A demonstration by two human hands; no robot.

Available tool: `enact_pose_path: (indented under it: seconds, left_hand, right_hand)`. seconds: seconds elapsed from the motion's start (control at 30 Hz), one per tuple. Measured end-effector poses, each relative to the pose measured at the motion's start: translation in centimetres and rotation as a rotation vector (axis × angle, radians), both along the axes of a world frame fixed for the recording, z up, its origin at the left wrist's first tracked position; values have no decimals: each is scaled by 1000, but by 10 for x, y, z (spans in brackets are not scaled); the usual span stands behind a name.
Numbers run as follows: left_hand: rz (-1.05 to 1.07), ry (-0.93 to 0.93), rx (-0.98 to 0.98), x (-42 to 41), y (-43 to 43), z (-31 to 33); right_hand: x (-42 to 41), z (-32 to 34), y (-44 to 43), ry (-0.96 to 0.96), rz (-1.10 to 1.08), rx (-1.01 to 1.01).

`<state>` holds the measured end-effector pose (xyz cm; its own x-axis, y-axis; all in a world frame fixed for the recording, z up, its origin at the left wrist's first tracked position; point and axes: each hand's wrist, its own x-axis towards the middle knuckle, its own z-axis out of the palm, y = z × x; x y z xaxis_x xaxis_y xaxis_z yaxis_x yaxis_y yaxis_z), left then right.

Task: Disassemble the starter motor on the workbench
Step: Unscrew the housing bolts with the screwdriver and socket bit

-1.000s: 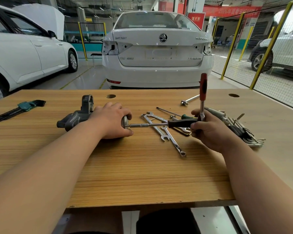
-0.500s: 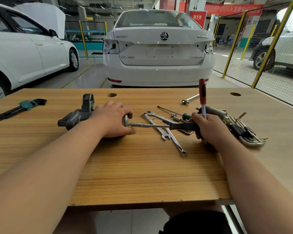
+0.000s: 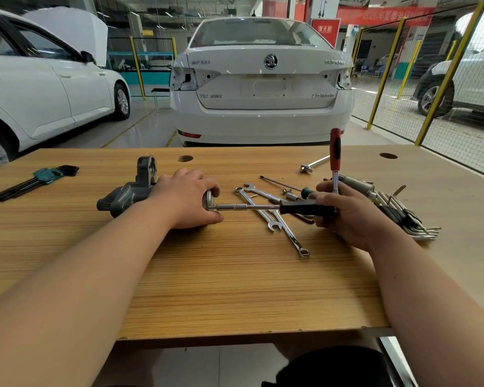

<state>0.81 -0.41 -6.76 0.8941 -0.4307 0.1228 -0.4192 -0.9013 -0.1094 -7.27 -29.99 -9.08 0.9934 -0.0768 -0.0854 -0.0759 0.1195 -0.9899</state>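
Observation:
The grey starter motor [image 3: 129,191] lies on its side on the wooden workbench [image 3: 235,289], left of centre. My left hand [image 3: 187,199] is clamped over its right end and hides most of the body. A black-handled driver [image 3: 305,207] lies level, its steel shaft tip against the motor's end cap. My right hand [image 3: 347,213] grips that black handle. The same hand also holds a red-handled tool [image 3: 335,152] that stands upright above the fingers.
Several combination wrenches [image 3: 274,216] lie crossed under the driver shaft. A pile of hex keys [image 3: 408,216] sits at the right, a green-holder hex key set [image 3: 34,181] at the far left, a ratchet extension [image 3: 315,163] behind. White cars stand beyond the bench.
My right hand has rolled a little on the black handle, and the red-handled tool has stayed upright. The left hand and motor have not moved.

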Motion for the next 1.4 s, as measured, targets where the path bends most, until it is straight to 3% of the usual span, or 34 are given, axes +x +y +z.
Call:
enact_pose_path:
  seconds: [0.07,0.17,0.23,0.47,0.7,1.1,1.23,1.4]
  left_hand:
    - [-3,-6,2,0,0,-1]
    - [-8,-12,2,0,0,-2]
    - [-9,-10,-1,-1,0,-2]
    - [-9,11,10,2,1,-1]
    - [12,28,-55,1,0,0]
    - [40,-1,-67,0,-1,-4]
    - [50,-10,-81,2,-1,-5]
    - [68,-4,-120,3,-1,-3]
  right_hand:
    - [-2,1,4,12,-68,-179]
    - [-3,-1,11,-11,-218,-667]
    - [-3,0,12,-10,-234,-790]
    - [-2,2,0,-4,-39,-692]
    - [0,-1,-8,-48,31,-375]
    - [9,-2,3,91,-204,302]
    - [8,0,12,212,-240,39]
    - [4,-1,9,131,-264,-459]
